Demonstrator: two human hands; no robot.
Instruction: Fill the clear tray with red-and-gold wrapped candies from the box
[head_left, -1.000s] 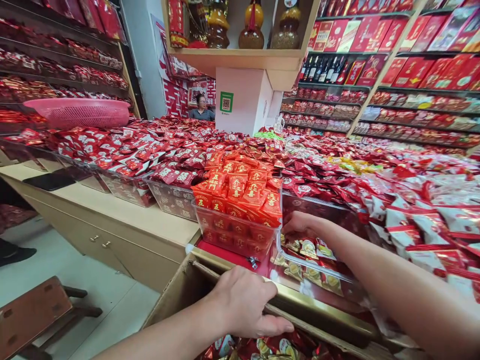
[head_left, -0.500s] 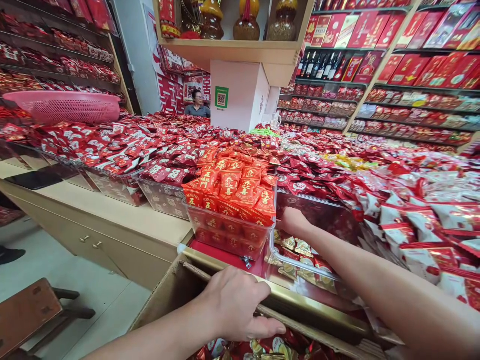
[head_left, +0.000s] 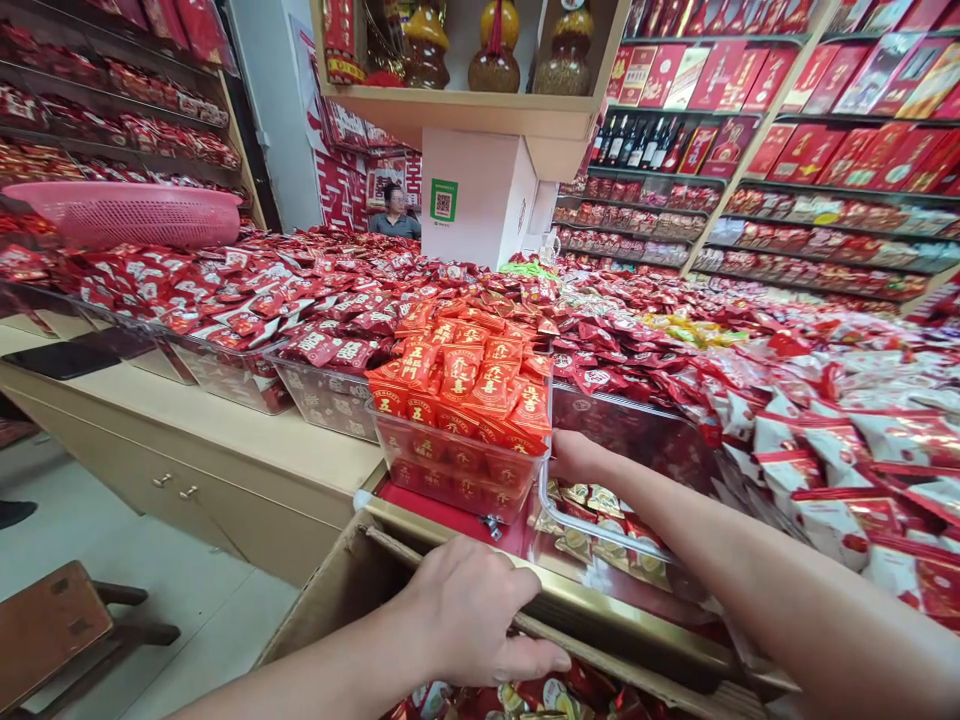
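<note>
My left hand (head_left: 476, 610) is closed over the upper edge of a cardboard box (head_left: 322, 590), thumb on the inner side. Red and gold wrapped candies (head_left: 555, 695) lie inside the box below it. My right hand (head_left: 577, 458) reaches over a clear plastic bin (head_left: 551, 515) holding gold and red wrapped candies (head_left: 600, 500). Its fingers are hidden beside the right side of another clear bin (head_left: 457, 485), which is heaped with bright red packets with gold lettering (head_left: 461, 370). Whether those fingers grip anything is not visible.
Bins of red packets (head_left: 232, 375) line the counter (head_left: 300, 440). White and red packets (head_left: 847, 500) pile up at right. A pink basket (head_left: 135, 215) and a dark flat object (head_left: 64, 352) sit left. A wooden stool (head_left: 52, 620) stands on the floor; a person (head_left: 395, 222) is behind.
My right hand has shifted slightly left and down, further behind the bin of bright red packets. My left hand stays on the box edge.
</note>
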